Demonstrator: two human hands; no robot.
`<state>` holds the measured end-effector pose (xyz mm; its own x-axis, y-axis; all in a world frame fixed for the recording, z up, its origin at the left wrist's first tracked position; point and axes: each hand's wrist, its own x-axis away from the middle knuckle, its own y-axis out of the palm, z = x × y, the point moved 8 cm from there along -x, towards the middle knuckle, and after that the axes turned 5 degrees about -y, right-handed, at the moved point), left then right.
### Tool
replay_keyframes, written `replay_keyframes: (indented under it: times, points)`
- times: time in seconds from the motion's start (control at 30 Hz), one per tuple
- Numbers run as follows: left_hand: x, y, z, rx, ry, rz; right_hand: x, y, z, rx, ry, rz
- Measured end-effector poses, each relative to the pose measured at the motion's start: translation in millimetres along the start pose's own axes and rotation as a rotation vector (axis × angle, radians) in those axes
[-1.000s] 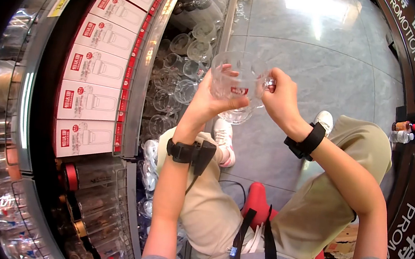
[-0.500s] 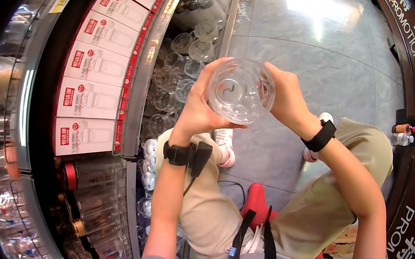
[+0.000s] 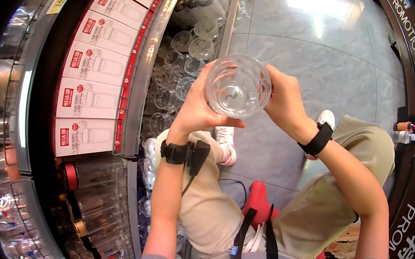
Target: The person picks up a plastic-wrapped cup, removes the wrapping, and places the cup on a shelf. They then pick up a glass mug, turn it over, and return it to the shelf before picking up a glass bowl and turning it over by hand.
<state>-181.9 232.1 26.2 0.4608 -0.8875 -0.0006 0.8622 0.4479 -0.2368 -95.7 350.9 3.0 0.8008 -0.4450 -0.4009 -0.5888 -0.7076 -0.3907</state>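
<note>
Left hand (image 3: 195, 112) curls around one side, right hand (image 3: 288, 105) grips the other, and between them sits a clear, round glass cup (image 3: 240, 79)! Mouth faces the camera, long axis nearly along the line of sight, above grey tiled floor (image 3: 322, 66).

Rectangular white-and-red cardboard boxes (image 3: 96, 62) line the front edge of a grey metal shelf (image 3: 139, 83); round clear cups (image 3: 201, 48) crowd a lower shelf (image 3: 229, 22).
</note>
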Motion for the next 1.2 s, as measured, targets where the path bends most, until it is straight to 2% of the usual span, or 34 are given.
replay_keyframes:
  times: [0.3,0.4,0.77,1.2]
  points:
    - [0.4,1.5,-3.3,0.004,-0.03,-0.013,2.9,1.0,1.5,0.009,-0.061,0.035]
    - [-0.8,0.4,-3.1,-0.049,0.053,-0.022,4.8,1.1,-0.3,0.007,-0.06,0.019]
    - [0.1,0.9,-2.4,-0.146,0.105,-0.08,5.0,2.0,-6.0,0.036,-0.119,0.027]
    - [2.6,-4.0,7.7,0.001,0.135,-0.017,8.3,-4.2,-13.2,0.077,-0.16,0.123]
